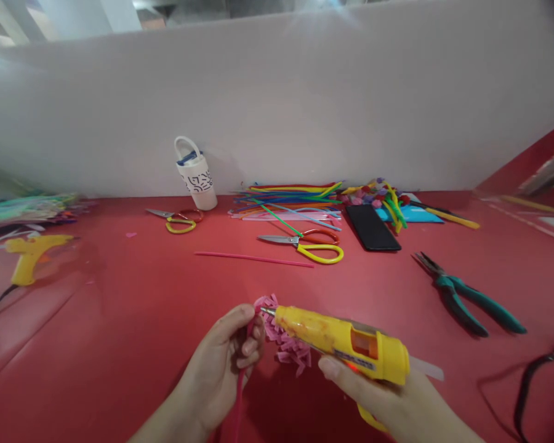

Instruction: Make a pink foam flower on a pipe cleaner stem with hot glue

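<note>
Gripping the glue gun (321,329) in our right hand (390,397), we pinch a strand (240,394) in our left hand (228,354), pink curls (290,344) just right of it.

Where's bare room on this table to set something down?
The widest bare patch lies between the left hand and the leftmost glue gun; a smaller one between the phone and held glue gun. Crowded: along the white wall, around the pipe cleaners.

Yellow glue gun (323,330): lower frame, right of centre, near-horizontal, nozzle pointing left, translucent glue stick (426,368) out the rear. Pink stem (239,394): bottom centre, near-vertical. Pink fringed strips (290,348): bunched by nozzle.
</note>
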Tool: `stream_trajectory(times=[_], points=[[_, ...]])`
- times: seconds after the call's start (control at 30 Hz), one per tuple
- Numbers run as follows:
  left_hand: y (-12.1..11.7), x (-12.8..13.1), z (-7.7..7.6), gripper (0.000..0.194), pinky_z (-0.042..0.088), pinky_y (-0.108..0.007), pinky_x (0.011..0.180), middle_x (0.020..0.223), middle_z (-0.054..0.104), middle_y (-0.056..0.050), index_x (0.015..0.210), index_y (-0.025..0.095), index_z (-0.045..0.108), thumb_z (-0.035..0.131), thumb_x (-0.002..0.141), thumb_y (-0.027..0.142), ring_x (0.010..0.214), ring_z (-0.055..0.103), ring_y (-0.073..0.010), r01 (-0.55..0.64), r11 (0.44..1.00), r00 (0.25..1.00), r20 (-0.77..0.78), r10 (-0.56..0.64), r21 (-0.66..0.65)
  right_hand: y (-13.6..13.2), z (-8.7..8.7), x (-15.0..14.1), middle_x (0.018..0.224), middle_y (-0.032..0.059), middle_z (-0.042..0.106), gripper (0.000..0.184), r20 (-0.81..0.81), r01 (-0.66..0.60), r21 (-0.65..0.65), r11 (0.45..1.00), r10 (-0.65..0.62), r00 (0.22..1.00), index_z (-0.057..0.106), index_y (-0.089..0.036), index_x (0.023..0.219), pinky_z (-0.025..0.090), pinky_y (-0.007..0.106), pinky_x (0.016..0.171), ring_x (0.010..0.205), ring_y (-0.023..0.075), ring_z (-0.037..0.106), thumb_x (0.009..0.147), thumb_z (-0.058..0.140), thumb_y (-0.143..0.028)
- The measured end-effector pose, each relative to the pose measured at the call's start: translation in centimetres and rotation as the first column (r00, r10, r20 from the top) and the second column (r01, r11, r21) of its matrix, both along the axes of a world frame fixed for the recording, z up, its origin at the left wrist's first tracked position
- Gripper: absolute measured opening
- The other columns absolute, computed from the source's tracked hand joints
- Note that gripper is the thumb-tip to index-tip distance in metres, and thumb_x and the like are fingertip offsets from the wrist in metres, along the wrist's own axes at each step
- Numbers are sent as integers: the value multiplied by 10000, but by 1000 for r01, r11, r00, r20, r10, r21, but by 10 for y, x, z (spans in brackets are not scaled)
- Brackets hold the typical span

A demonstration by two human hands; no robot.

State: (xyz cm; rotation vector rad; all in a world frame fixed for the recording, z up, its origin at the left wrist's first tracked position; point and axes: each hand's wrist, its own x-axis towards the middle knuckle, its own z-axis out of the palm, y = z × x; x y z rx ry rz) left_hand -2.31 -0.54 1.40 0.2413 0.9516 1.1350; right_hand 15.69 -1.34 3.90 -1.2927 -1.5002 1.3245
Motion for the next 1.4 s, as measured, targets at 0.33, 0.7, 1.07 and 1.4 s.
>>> stream_trajectory(times=[0.33, 0.7, 1.07, 1.4], points=[[1, 0, 0, 239, 235, -149, 359, 459, 443, 45, 555, 125, 543, 541, 785, 193, 349, 272, -19, 28, 999, 1000, -5, -28, -19, 0, -3, -3, 775, -14, 712, 241, 24, 5, -16, 1000, -5, 1000, 689, -221, 847, 530, 169, 637, 719, 167, 659, 705, 586, -386], [2, 0, -1, 241, 242, -143, 356, 483, 463, 32, 557, 114, 562, 533, 789, 175, 356, 282, -16, 24, 1000, 1000, 20, -24, -1, 3, -5, 0, 638, -30, 681, 170, 63, 2, 31, 1000, -3, 998, 691, -217, 729, 508, 155, 513, 597, 154, 636, 682, 605, -357], [1, 1, 0, 268, 243, -148, 355, 471, 454, 32, 551, 118, 560, 501, 808, 164, 348, 278, -20, 20, 999, 1000, 14, -20, -27, 0, -5, -3, 656, -25, 682, 229, 140, 38, 46, 998, -44, 989, 681, -214, 741, 503, 140, 508, 570, 138, 622, 700, 574, -411], [1, 0, -2, 219, 241, -145, 359, 503, 476, 29, 575, 113, 561, 549, 783, 182, 363, 284, -16, 17, 1000, 1000, 7, -17, -13, 8, 2, 4, 697, 12, 691, 176, 110, -172, 80, 982, 163, 980, 647, -209, 782, 517, 169, 536, 625, 164, 651, 758, 536, -343]])
